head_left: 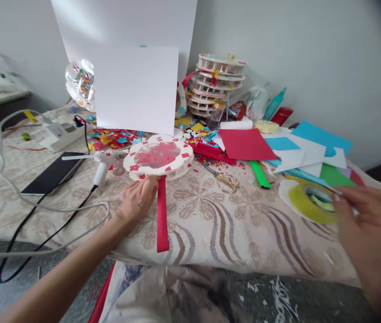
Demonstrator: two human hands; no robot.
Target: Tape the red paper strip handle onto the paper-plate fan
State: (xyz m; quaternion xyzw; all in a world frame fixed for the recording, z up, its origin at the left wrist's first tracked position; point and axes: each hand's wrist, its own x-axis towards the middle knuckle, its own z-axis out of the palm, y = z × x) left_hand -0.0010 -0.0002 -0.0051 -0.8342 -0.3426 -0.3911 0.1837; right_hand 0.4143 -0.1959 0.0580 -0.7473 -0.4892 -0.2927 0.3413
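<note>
My left hand (139, 197) is closed at the near edge of a white flower-shaped paper craft (179, 158). Red paper pieces dot its rim, and a see-through window with red bits fills its middle. A red strip (162, 220) runs from its near edge down over the tablecloth. At the right, my right hand (368, 224) is pinched beside a roll of yellow tape (299, 202); a thin pale edge shows at the fingertips, too blurred to name. Gold-handled scissors (225, 180) lie right of the flower. On its left is a white glue gun (102, 169).
Paper scraps (119, 140) and coloured sheets (247, 143) cover the back and right. A stack of white flower-shaped frames (220, 65) stands by the wall, near an upright white board (136, 89). Cables (45, 206) loop at left around a black flat box (54, 172) and power strip (65, 139).
</note>
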